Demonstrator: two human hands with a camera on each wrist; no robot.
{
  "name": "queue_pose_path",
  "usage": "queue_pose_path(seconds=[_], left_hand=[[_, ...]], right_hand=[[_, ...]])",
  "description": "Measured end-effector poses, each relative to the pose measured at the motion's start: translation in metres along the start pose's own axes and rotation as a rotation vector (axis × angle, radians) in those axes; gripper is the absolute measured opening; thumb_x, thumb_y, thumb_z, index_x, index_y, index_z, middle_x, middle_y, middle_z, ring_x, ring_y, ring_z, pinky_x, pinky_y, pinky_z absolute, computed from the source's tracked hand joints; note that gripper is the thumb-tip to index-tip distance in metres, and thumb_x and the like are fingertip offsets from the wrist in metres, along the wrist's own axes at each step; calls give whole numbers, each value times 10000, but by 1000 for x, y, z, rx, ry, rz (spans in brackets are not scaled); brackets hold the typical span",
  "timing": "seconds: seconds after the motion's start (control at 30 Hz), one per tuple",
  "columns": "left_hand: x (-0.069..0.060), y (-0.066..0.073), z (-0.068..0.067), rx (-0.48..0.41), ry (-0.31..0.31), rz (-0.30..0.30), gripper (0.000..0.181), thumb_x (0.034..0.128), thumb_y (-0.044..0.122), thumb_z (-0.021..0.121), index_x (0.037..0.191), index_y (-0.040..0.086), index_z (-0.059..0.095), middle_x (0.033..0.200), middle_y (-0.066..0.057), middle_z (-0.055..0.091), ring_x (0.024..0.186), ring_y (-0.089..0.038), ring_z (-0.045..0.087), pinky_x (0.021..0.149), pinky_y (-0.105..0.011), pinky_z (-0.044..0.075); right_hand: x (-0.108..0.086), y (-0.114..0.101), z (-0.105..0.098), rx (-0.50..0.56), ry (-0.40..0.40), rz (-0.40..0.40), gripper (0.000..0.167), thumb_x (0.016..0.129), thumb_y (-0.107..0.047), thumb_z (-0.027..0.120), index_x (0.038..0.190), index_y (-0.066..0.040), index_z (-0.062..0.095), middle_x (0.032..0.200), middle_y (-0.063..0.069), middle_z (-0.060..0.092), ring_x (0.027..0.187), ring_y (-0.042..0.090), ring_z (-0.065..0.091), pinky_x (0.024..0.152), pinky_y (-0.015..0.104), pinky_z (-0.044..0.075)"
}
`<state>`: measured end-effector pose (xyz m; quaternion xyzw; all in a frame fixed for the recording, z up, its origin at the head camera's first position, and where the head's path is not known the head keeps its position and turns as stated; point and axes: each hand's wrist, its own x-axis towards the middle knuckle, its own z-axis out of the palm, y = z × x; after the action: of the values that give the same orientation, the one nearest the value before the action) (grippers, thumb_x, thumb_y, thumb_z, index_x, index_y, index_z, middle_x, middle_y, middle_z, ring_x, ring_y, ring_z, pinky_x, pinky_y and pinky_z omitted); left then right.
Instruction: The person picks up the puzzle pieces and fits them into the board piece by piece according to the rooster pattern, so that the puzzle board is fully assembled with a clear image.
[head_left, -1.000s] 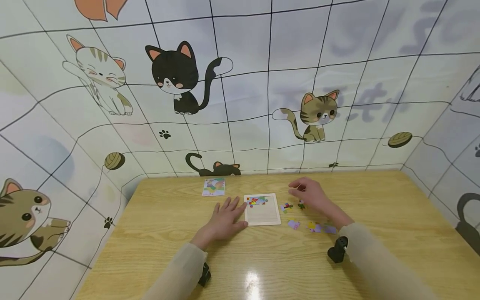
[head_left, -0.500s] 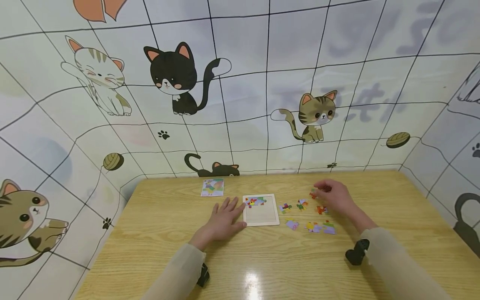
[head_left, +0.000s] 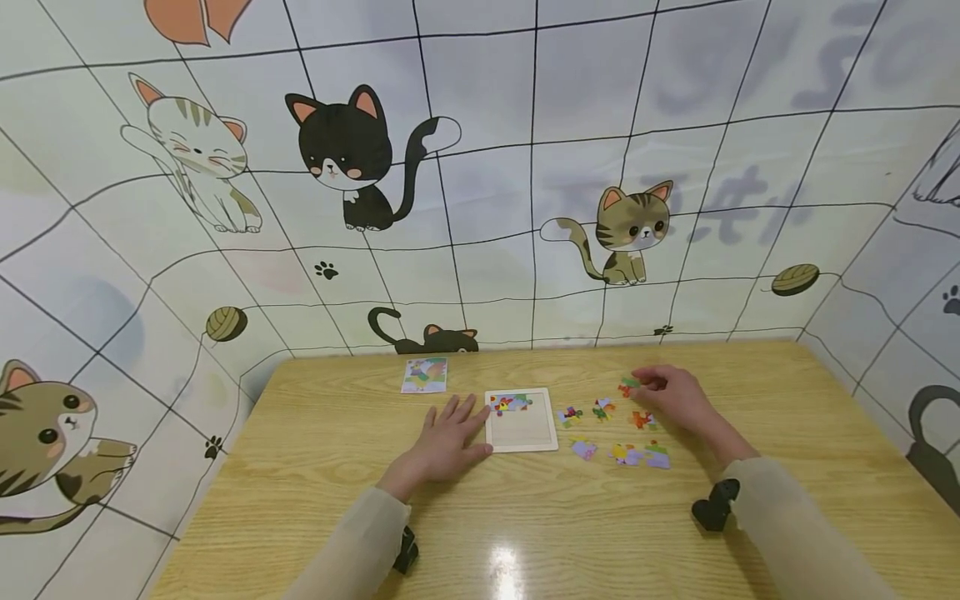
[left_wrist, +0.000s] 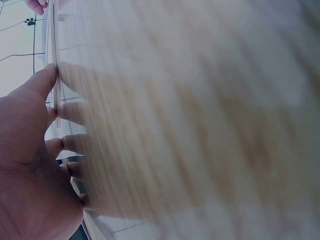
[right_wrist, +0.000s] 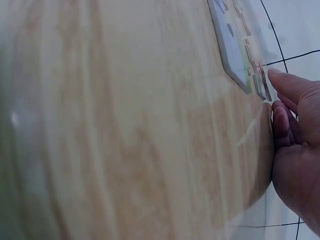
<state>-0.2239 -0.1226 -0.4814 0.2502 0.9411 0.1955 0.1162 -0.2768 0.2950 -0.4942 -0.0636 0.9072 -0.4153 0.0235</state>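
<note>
Flat on the table lies my left hand (head_left: 446, 442), fingers spread, its thumb and index tips touching the left side of a light wooden puzzle tray (head_left: 553, 421). The left wrist view shows the left hand (left_wrist: 35, 150) with its thumb against the tray's edge. Joined colourful pieces (head_left: 512, 403) fill the tray's upper left. My right hand (head_left: 675, 400) pinches a red-and-green piece (head_left: 627, 387) at table level between thumb and index finger. In the right wrist view, the other fingers of the right hand (right_wrist: 300, 125) are curled beneath; their grip is partly hidden.
Several loose pieces lie between tray and right hand, including an orange one (head_left: 642, 419), a multicoloured one (head_left: 603, 409) and a lilac one (head_left: 583, 449). A picture card (head_left: 425, 376) lies at the back left of the wooden table (head_left: 337, 467). A cat-patterned wall stands behind.
My right hand has moved right, away from the multicoloured pieces near the tray, to the red-and-green piece. That piece has turned slightly since half a second ago. The left hand has stayed in place.
</note>
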Motion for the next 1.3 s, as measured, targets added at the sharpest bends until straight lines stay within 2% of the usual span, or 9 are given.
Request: queue_pose_path(seconds=[0.33, 0.63, 0.8, 1.03, 1.3], left_hand=[[-1, -1, 0, -1, 3, 7, 647, 1054, 412, 552, 1602, 120, 372, 1678, -182, 206, 1540, -447, 102, 1160, -710, 76], [-1, -1, -1, -5, 7, 5, 649, 1052, 422, 554, 1601, 123, 377, 1678, -180, 207, 1541, -444, 101, 1159, -712, 76], [-1, -1, -2, 2, 9, 5, 644, 1052, 416, 555, 1600, 125, 380, 1676, -181, 215, 1539, -449, 105, 1160, -710, 77], [-1, 1, -3, 12, 5, 10, 652, 1054, 428, 546, 1601, 119, 374, 1676, -186, 209, 1536, -455, 111, 1160, -710, 81], [0, -1, -1, 16, 6, 9, 656, 1051, 440, 546, 1599, 122, 379, 1676, -186, 210, 1535, -456, 115, 1158, -713, 89]], right_hand=[[0, -3, 2, -19, -18, 16, 515, 984, -322, 715, 1328, 50, 628, 1185, 191, 625, 1005, 296, 584, 801, 381, 494], [-2, -7, 6, -88, -4, -28, 444, 986, -244, 716, 1305, 58, 649, 1208, 236, 579, 1025, 336, 583, 811, 438, 505], [-3, -9, 5, -75, -10, -21, 436, 979, -230, 723, 1280, 72, 637, 1188, 230, 597, 991, 316, 571, 789, 404, 486], [-1, -11, 5, -42, -10, 7, 417, 971, -200, 733, 1254, 68, 586, 1045, 157, 625, 929, 277, 566, 748, 363, 478], [5, -17, 10, -11, 12, -12, 342, 983, -199, 720, 1203, 49, 636, 1109, 186, 664, 1010, 320, 612, 813, 397, 501]])
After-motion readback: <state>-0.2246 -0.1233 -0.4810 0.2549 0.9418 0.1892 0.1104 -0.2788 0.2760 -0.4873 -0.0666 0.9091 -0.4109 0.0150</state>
